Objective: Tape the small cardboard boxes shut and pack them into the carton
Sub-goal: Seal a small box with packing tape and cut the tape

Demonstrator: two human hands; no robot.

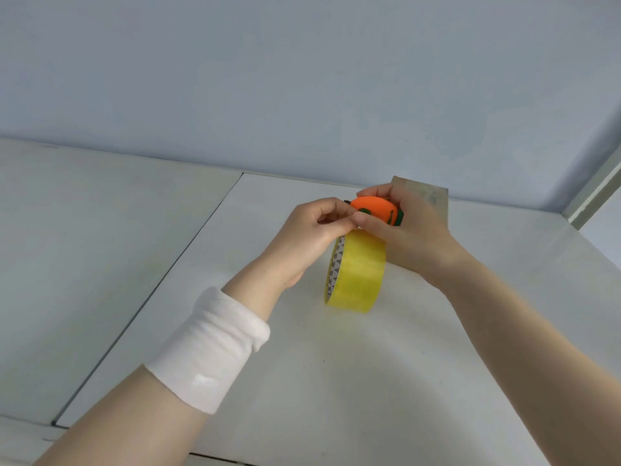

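A yellow roll of clear tape (356, 269) hangs upright in the air above the white table (369, 364), just below my two hands. My left hand (312, 230) pinches the tape at the top of the roll. My right hand (400, 227) grips a small orange cutter with green markings (373, 206), held right above the roll, its thumb meeting the fingers of my left hand. Behind my right hand, a small cardboard box (433, 196) stands near the wall, mostly hidden. No carton is in view.
A white band (208, 348) wraps my left forearm. A second white table surface (84, 247) adjoins on the left across a dark seam. A pale blue wall (302, 79) closes the back, and a window frame edge (598, 193) shows at the far right.
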